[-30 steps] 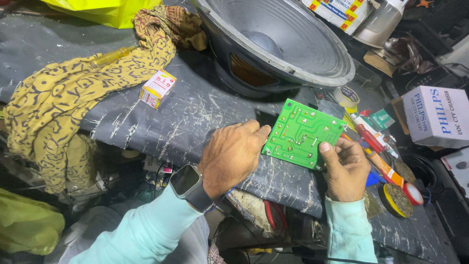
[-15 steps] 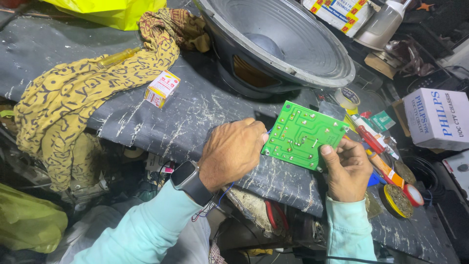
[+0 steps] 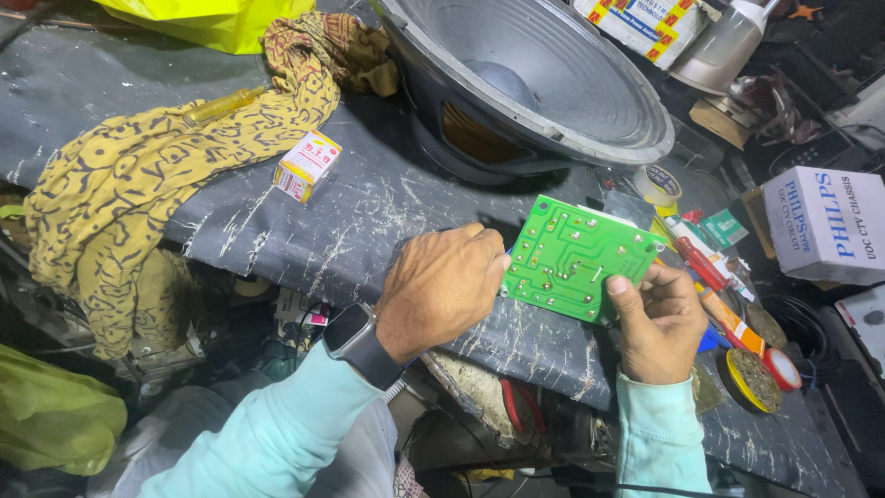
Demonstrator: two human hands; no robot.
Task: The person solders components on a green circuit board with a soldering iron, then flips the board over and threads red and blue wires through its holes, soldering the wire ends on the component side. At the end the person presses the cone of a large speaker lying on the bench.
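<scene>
Nearest: pale blue sleeves (image 3: 277,433), dark watch (image 3: 355,339) on left wrist

Left hand (image 3: 441,288): knuckles up, fingers curled, closed on left edge of board (image 3: 572,258); fingertips hidden under it

Right hand (image 3: 659,318): pinching board's lower right corner, thumb flat on green face, other fingers folded behind

Board: green, rectangular, solder side up with silver dots and pale traces; held tilted just above front edge of desk (image 3: 369,221), between both hands. Judged light, thin and stiff; fragile at joints and at parts beneath, so best gripped by bare edges and corners, as here, clear of solder points

Right of hands: red-handled screwdriver (image 3: 701,263), orange-handled tool (image 3: 733,318), small round tins (image 3: 754,378), tape roll (image 3: 659,184)

Mid desk: dark scratched covering; small red, white and yellow carton (image 3: 307,166) lying alone, well apart from board

Left: yellow cloth (image 3: 147,175) with dark pattern, draped over desk edge; green bag (image 3: 51,415) below

Far: large grey speaker cone (image 3: 553,83), face up, just behind board; yellow bag (image 3: 212,18) at top left; white box (image 3: 820,226) with blue print at far right; more cartons and a white vessel at top right, partly cut off
</scene>
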